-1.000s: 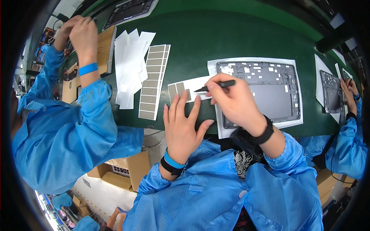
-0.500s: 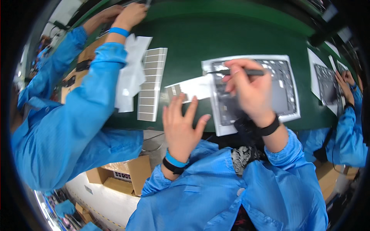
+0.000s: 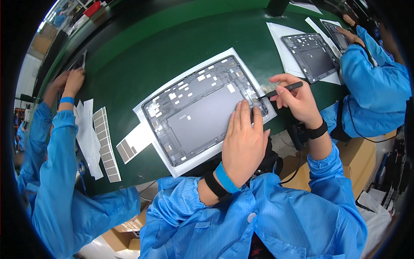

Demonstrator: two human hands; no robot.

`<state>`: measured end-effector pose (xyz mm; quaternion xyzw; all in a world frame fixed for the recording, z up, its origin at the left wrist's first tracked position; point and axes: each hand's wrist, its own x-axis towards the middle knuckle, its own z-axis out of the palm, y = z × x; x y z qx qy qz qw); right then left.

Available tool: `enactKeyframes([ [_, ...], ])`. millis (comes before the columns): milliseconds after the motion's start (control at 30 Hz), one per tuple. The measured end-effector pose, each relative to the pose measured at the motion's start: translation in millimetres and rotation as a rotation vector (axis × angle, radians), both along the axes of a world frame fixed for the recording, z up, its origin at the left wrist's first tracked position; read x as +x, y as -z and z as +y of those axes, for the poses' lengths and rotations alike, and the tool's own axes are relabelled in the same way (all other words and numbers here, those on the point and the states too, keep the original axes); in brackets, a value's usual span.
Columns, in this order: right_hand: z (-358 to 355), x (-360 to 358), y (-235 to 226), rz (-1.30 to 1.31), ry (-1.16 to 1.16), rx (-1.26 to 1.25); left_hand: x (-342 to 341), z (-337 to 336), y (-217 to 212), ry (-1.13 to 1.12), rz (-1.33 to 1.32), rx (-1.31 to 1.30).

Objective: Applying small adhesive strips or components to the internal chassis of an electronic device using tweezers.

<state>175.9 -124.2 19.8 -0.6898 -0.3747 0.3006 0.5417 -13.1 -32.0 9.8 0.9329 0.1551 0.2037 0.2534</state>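
Observation:
A dark grey tablet housing [image 3: 202,118] with many small white and silver patches lies on a white sheet [image 3: 176,169] in front of me. My left hand [image 3: 245,144] rests flat on its near right part, fingers stretched out and side by side. Black tweezers [image 3: 282,90] are pinched in my right hand [image 3: 297,101], just beyond the housing's right edge. Their tip touches or hovers over the right border, close to my left fingertips; whether it grips a piece I cannot tell. A white strip with brown-grey label pieces [image 3: 127,150] sticks out at the housing's left.
A long sheet of brown-grey labels [image 3: 106,144] and crumpled white paper [image 3: 88,138] lie to the left on the green table [image 3: 129,82]. Co-workers in blue sit on both sides. Another tablet housing [image 3: 312,56] lies at the right. Cardboard boxes [image 3: 355,159] stand below.
My view has turned to the right. The left hand has gone from beside the label strip onto the housing. The tweezers have passed from the housing's left edge to its right border.

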Motion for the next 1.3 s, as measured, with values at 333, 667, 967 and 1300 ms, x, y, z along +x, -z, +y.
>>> enactKeyframes([
  [333,8.6,9.0,-8.4,-0.156,-0.078,-0.088,10.2,-3.9,8.4,-0.025,0.082,0.057],
  [667,19.7,20.2,-19.5,-0.289,-0.183,-0.144,23.8,-4.3,7.3,-0.097,0.103,0.164],
  [967,-2.5,13.1,-7.8,-0.097,0.119,0.215,6.5,12.1,-6.3,-0.121,0.019,0.090],
  [1300,-12.7,-40.1,40.7,-0.941,-0.022,0.027,-125.1,73.0,9.3,-0.836,0.422,0.169],
])
